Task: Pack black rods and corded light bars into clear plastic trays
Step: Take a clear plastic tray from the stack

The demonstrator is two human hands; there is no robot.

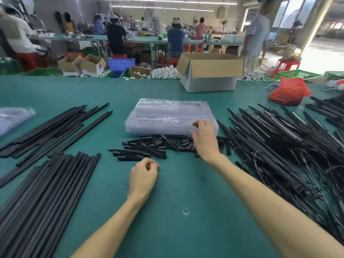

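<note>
A stack of clear plastic trays (167,116) lies in the middle of the green table (176,229). My right hand (204,140) reaches to the stack's near right corner, fingers spread and touching its edge. My left hand (143,177) rests on the table in front of me, fingers curled with nothing visible in them. Short black rods (149,148) lie scattered just in front of the trays. Long black rods (46,183) are piled at the left. Corded light bars (279,138) form a large heap at the right, their thin cords tangled near the front.
An open cardboard box (210,71) stands behind the trays. A red plastic bag (288,92) lies at the back right. More clear trays (13,118) sit at the far left edge. Other people work at benches beyond the table.
</note>
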